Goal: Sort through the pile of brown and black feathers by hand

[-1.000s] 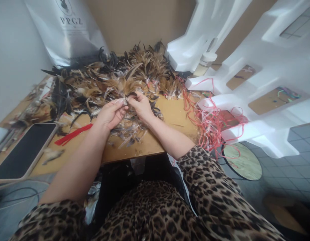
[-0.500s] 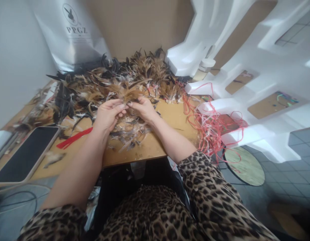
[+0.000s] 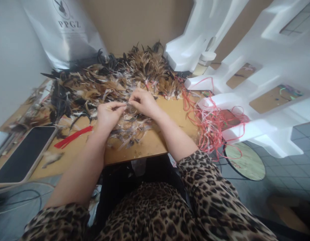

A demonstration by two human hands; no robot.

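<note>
My left hand (image 3: 108, 115) and my right hand (image 3: 144, 103) meet over the front of a loose feather heap (image 3: 94, 77). Thumb and fingers are pinched together on each, the tips almost touching. Whatever lies between them is too small and blends with the feathers behind. Brown, black and white feathers spread behind the hands, and short feather scraps (image 3: 129, 132) lie beneath them on the wooden table (image 3: 175, 117). To the left of my left wrist is a bundle of red strips (image 3: 73, 136).
A phone (image 3: 26, 154) lies at the left edge. A silver bag (image 3: 66, 40) stands behind the feathers. On the right are tangled red strings (image 3: 212, 129), white foam packing (image 3: 260, 107) and a lidded jar (image 3: 204, 63). A round seat (image 3: 245, 160) stands below them.
The brown feathers that fanned up from my fingertips no longer show there. My right hand has turned and risen slightly, with its fingers curled more. The view has shifted a little.
</note>
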